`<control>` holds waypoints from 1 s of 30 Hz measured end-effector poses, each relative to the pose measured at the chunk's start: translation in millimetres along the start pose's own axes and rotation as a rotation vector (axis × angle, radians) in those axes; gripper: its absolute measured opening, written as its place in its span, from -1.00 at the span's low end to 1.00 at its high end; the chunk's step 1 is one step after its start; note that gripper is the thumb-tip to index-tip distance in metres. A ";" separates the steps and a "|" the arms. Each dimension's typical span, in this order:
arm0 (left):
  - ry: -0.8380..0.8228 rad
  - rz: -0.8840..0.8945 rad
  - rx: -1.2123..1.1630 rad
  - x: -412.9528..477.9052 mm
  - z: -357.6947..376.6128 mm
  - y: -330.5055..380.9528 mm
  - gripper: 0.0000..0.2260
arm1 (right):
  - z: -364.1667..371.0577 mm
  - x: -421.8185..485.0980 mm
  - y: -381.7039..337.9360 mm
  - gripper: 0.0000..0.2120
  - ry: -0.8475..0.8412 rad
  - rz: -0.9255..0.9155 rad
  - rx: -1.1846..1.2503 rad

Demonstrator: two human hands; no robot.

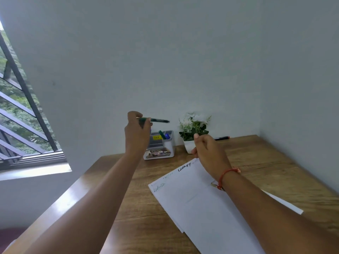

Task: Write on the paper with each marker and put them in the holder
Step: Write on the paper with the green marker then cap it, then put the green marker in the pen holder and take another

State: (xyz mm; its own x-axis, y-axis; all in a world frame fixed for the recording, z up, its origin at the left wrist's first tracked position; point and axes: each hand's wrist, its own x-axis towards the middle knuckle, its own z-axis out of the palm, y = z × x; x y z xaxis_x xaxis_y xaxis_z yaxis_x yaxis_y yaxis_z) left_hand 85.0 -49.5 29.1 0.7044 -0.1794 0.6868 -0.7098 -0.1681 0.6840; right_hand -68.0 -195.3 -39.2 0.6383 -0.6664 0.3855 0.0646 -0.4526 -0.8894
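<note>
Your left hand [136, 132] is closed around a dark marker [159, 120], held level just above the holder [169, 143] (two markers already stand in it). Right hand [209, 150] hovers over the paper [201, 202], fingers loosely curled, holding nothing I can see. The marker looks light, stiff and smooth, so pinch it mid-barrel and tip it cap-down to drop in. One more marker [222, 138] lies by the plant [193, 125].

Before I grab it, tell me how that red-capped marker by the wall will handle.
The marker is slim and round and lies flat on the desk, so a nudge would probably roll it. It looks light and stiff, so a pinch should lift it.
</note>
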 end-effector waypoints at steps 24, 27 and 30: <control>-0.160 0.046 0.284 24.1 56.6 -31.2 -0.91 | 1.0 7.7 9.9 -0.63 0.013 -0.064 -0.278; -0.184 0.010 0.314 22.9 56.7 -34.2 -0.86 | 1.2 7.8 10.5 -0.61 0.006 -0.061 -0.282; -0.196 0.032 0.331 18.7 52.9 -31.0 -0.71 | 0.8 7.6 11.1 -0.60 -0.007 -0.063 -0.298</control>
State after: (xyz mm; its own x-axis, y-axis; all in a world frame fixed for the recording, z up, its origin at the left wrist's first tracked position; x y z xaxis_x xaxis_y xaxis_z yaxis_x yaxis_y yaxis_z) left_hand 119.8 -98.9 7.8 0.6896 -0.3659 0.6250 -0.7181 -0.4575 0.5244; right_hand -61.8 -204.9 -46.4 0.6456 -0.6280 0.4346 -0.1235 -0.6474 -0.7521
